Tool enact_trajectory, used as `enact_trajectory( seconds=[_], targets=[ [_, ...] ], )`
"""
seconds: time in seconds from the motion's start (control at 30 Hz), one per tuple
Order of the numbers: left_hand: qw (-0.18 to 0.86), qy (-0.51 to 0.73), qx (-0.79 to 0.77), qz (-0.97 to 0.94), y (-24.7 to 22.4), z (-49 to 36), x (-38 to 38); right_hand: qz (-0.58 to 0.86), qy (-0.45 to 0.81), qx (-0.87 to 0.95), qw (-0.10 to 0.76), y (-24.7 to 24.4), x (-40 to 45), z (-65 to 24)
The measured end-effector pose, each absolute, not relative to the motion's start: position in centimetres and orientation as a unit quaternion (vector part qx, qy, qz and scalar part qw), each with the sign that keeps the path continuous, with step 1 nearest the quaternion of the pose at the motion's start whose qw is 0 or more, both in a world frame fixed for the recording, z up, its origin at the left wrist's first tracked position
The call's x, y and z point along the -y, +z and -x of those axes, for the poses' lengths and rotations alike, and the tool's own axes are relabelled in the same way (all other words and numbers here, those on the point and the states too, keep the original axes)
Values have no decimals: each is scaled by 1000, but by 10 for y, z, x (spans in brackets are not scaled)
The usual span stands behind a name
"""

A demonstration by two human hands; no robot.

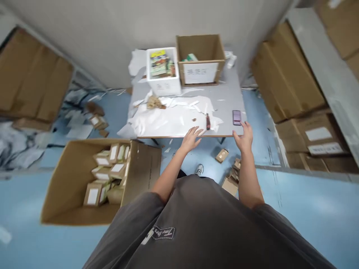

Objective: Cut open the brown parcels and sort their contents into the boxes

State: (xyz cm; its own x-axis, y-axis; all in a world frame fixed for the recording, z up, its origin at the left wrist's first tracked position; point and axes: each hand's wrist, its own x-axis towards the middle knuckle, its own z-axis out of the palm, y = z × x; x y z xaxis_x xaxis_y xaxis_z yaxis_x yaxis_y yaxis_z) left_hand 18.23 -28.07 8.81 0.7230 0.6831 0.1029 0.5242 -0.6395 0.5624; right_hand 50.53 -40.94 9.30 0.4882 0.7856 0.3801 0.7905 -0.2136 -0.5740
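My left hand (191,139) hovers at the table's front edge, fingers spread, with nothing in it. Just beyond its fingertips lies a dark red and black box cutter-like tool (208,122). My right hand (244,137) is raised at the table's front right corner, thumb and fingers apart, holding nothing. Closest to it is a phone (236,117) lying flat with its screen lit. White paper sheets and scraps (168,121) cover much of the table (228,97), along with a crumpled brown paper piece (153,102).
At the table's back stand a white foam box (164,86) holding packets and a labelled cardboard box (200,74). A large open carton (143,164) of small parcels is on my left. Small boxes (222,155) lie on the floor. Stacked cartons (286,74) line the right side.
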Motion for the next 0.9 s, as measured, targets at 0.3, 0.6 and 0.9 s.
enact_trajectory(
  seconds=[0.3, 0.6, 0.9],
  targets=[
    [168, 202, -641, -721, 120, 73, 287, 571, 72, 749, 328, 136, 235, -287],
    [166, 220, -807, -523, 105, 329, 372, 367, 179, 883, 231, 132, 186, 14],
    [212, 203, -852, -434, 85, 459, 397, 259, 210, 935, 117, 118, 156, 187]
  ],
)
